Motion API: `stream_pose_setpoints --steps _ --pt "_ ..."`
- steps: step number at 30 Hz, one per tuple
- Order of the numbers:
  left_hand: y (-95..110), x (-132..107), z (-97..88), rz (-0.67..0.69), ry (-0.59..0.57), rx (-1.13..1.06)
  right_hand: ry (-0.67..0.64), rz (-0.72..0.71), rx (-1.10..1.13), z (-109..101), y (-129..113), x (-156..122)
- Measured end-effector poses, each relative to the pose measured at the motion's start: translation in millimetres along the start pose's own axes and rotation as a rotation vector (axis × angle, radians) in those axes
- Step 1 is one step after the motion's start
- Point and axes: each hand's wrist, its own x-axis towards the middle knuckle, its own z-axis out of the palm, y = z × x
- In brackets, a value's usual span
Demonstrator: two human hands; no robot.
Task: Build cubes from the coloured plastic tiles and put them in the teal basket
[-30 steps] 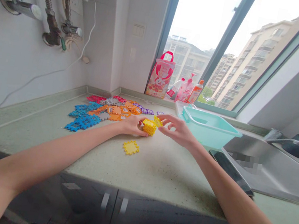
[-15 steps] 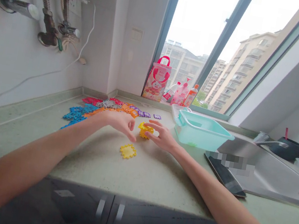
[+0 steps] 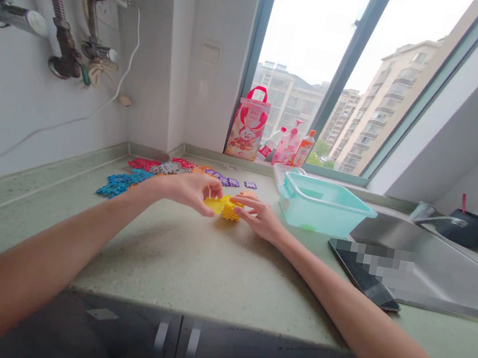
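My left hand [image 3: 191, 189] pinches a flat yellow puzzle tile [image 3: 215, 204] and holds it against the left side of a small yellow block built of tiles [image 3: 230, 210]. My right hand [image 3: 260, 216] grips that yellow block from the right, fingers curled over its top. Both hands meet above the green-grey countertop [image 3: 187, 262]. Behind them lies a spread of loose tiles [image 3: 161, 173] in blue, red, grey, orange and purple.
A turquoise plastic basin [image 3: 322, 203] stands right of my hands, beside a steel sink [image 3: 441, 264] and a dark tablet [image 3: 364, 278]. A pink gift bag [image 3: 248, 125] and several bottles [image 3: 293, 145] sit on the window sill. Pipes and a cable hang on the left wall.
My left hand picked up the loose yellow tile from the counter and brought it to the yellow block. My right hand stayed on the block.
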Motion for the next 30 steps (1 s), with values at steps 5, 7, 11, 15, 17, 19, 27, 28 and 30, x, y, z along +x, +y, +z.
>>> stream_pose_setpoints --steps 5,7,11,15,17,19,27,28,30 --pt "-19 21 20.6 0.053 0.339 -0.075 0.033 0.039 0.062 2 1 0" --pt "-24 25 34.2 0.053 0.334 -0.104 0.050 0.056 0.095 3 4 1" --pt "-27 28 53.4 0.041 0.301 -0.184 0.089 0.089 0.139 4 9 0" --pt "-30 29 66.7 0.055 0.298 -0.340 0.046 0.043 0.076 -1 7 -3" --pt "-30 31 71.4 0.050 0.287 -0.377 0.018 -0.050 -0.049 -3 5 -5" --pt "-30 32 73.4 0.045 0.284 -0.374 0.002 -0.114 -0.162 -1 3 -4" --pt "-25 28 69.1 0.068 0.552 -0.187 -0.004 -0.169 -0.196 13 3 8" --pt "-26 28 69.8 0.051 0.569 -0.223 0.000 -0.161 -0.212 12 3 8" --pt "-30 29 72.2 0.012 0.530 -0.323 0.002 -0.167 -0.240 10 4 7"
